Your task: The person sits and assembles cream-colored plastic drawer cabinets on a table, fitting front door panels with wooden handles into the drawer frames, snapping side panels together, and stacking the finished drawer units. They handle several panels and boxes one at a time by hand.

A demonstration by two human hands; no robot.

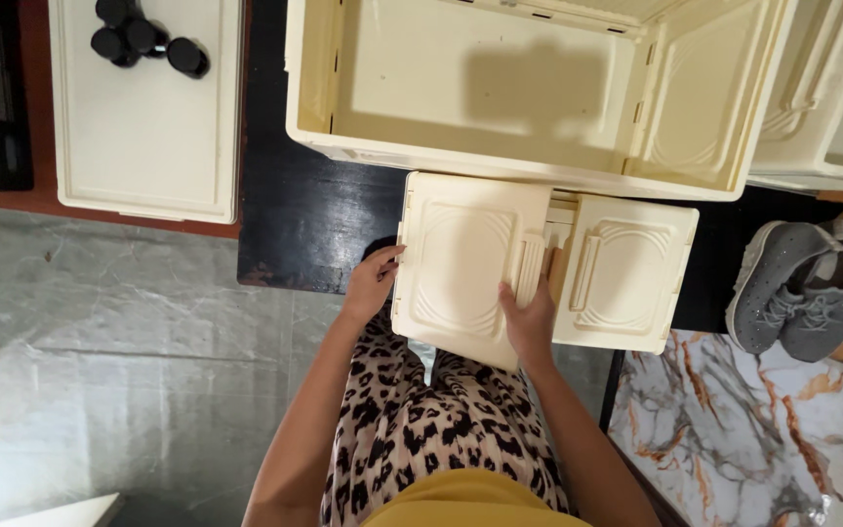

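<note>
while both hands grip it | cream embossed door panel (461, 259) | left hand (371, 283) edge | right hand (531, 314) handle

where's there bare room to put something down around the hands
Free: the floor of the open cream crate and the black tabletop between it and the flat lid. Crowded: the left hand and right hand grip the left door panel; black caps fill the lid's top corner.

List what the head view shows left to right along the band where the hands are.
Grey stone floor → left hand on the edge of the left cream door panel → right hand at its handle → right cream door panel → grey sneakers.
</note>
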